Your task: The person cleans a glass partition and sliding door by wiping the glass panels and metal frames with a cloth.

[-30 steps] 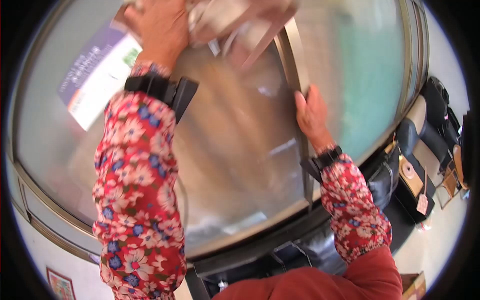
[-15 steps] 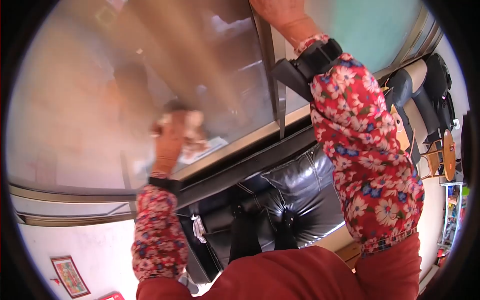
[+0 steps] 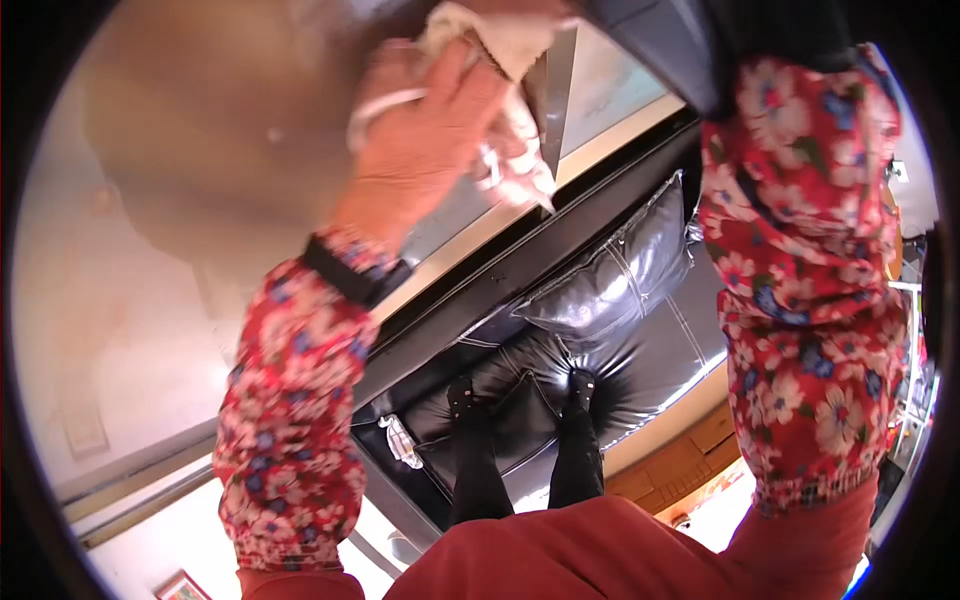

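Note:
My left hand [image 3: 425,150] is raised against the glass pane, its fingers bent around a pale cloth [image 3: 515,165]. Part of this crumpled cloth hangs below the fingers, and a beige fold rises above them. A strip of skin at the top edge, beside the beige fold, appears to be my right hand [image 3: 525,8]. Its fingers are cut off or blurred, so its grip does not show. The glass pane [image 3: 150,270] is hazy, with reflections across it. A metal frame upright [image 3: 557,95] stands just right of the cloth.
My feet are on a black leather sofa [image 3: 640,385] below the window. A black cushion [image 3: 625,275] leans on its backrest. A small striped cloth [image 3: 400,440] lies on the sofa's left arm. Wooden drawers [image 3: 680,455] show beyond the seat edge.
My left hand has moved right and up across the glass with the cloth. My right forearm has shifted right and closer to the camera, and the view has turned.

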